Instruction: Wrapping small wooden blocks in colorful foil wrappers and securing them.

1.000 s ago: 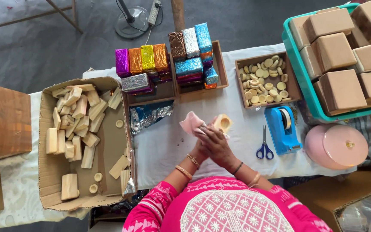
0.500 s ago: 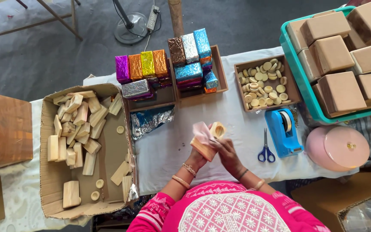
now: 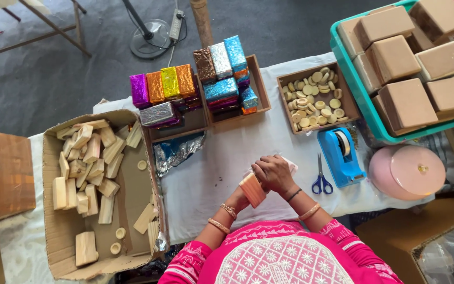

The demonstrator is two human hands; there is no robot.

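Both my hands meet in front of me over the white tablecloth. My left hand holds an orange-tan rectangular block from below. My right hand lies curled over the block's top, with a bit of pale pink wrapping showing beyond its fingers. Bangles are on both wrists.
A cardboard box of pale wooden blocks sits left. Wooden trays at the back hold foil-wrapped bars and round discs. Blue scissors, a blue tape dispenser, a pink lidded container, silver foil and a teal crate of tan blocks lie right.
My hands drew closer to my body with the block. The round disc and pink wrapping seen earlier are now mostly hidden under my right hand.
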